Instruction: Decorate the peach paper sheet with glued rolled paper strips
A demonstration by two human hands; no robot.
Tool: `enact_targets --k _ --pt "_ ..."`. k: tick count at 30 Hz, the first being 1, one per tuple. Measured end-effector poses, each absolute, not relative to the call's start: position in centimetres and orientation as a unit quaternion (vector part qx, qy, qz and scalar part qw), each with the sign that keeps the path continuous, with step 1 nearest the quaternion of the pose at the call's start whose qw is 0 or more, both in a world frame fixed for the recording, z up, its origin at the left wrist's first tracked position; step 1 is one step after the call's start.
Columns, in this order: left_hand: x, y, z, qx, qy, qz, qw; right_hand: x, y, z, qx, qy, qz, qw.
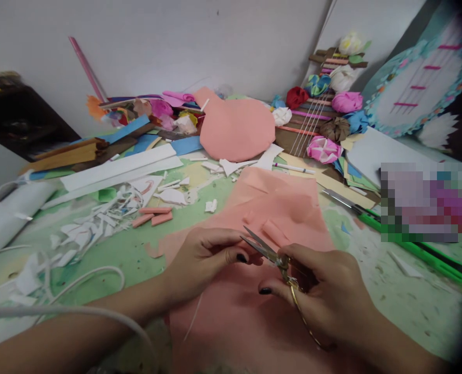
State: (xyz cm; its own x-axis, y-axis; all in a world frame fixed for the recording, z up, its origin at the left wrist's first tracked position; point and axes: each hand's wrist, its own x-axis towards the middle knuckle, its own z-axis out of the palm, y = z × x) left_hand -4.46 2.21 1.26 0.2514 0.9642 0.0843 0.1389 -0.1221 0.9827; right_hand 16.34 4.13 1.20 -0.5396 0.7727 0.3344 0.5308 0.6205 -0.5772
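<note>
My right hand (324, 285) is closed on a pair of scissors (268, 252) with gold handles. The slightly parted blades point left, towards my left fingertips. My left hand (207, 257) has its thumb and fingers pinched together beside the blade tips; whatever is between them is too small or hidden to name. Beneath both hands spreads a large salmon-pink sheet (281, 192), creased in places. A small folded pink piece (275, 232) rests on it, just beyond the scissors. Several short pink strips (155, 212) lie further left.
A pink guitar-shaped cutout (236, 127) lies at the back beside a flower-covered guitar (304, 124). White paper scraps (94, 223) litter the left side. A green utility knife (421, 252) lies at right with its blade out. A white cord (79, 311) crosses my left forearm.
</note>
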Motion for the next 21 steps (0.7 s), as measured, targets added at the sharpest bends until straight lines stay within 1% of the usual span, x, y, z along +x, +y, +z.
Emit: enact_targets --k 9,14,21 --pt "-4.7 2.34 1.21 0.628 0.417 0.425 0.5 16.38 4.23 1.24 -0.388 -0.852 0.207 0.284" --pt "-4.68 2.37 1.17 0.623 0.42 0.427 0.502 16.36 4.29 1.47 -0.382 -0.859 0.178 0.289" --pt "-4.74 2.26 1.31 0.594 0.416 0.424 0.542 16.46 4.64 1.37 -0.377 -0.863 0.15 0.302"
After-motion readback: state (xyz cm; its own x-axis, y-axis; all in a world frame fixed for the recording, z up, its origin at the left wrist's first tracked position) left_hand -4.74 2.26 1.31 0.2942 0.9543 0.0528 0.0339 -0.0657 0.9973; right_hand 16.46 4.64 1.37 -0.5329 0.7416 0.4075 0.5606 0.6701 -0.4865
